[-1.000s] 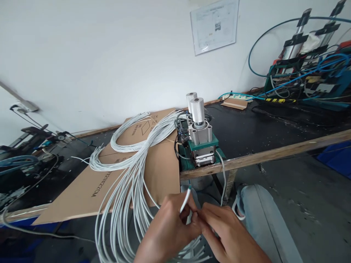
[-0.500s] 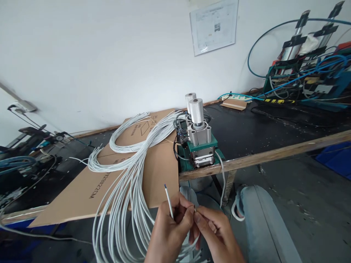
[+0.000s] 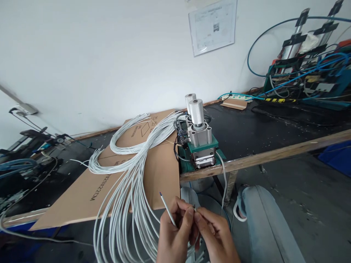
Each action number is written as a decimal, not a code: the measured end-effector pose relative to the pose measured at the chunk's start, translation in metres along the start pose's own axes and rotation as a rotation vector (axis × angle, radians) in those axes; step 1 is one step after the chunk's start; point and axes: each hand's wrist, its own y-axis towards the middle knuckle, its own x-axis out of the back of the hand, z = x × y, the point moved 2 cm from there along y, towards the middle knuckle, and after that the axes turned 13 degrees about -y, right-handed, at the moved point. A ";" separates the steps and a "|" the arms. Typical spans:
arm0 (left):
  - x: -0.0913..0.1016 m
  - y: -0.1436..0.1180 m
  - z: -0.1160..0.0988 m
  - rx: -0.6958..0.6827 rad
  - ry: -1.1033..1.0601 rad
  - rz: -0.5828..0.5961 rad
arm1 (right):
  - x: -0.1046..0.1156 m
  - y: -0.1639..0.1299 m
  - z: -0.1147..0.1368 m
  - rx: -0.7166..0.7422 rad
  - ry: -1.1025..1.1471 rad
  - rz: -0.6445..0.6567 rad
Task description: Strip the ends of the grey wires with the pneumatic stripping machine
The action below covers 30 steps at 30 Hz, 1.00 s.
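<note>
head view: both hands' grips pinch white cable (image 3: 168,210) end together.

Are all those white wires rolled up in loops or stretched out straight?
Looped. The white wires curl in rings on the cardboard, then hang off its edge.
</note>
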 end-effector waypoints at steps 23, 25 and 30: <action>-0.001 0.003 0.009 -0.038 0.036 0.012 | -0.003 -0.001 -0.002 -0.034 -0.017 -0.103; -0.001 0.003 0.010 -0.054 0.050 -0.008 | -0.004 -0.001 -0.003 -0.033 -0.015 -0.115; -0.002 0.003 0.010 -0.080 0.079 -0.033 | -0.003 -0.001 -0.005 -0.020 -0.014 -0.148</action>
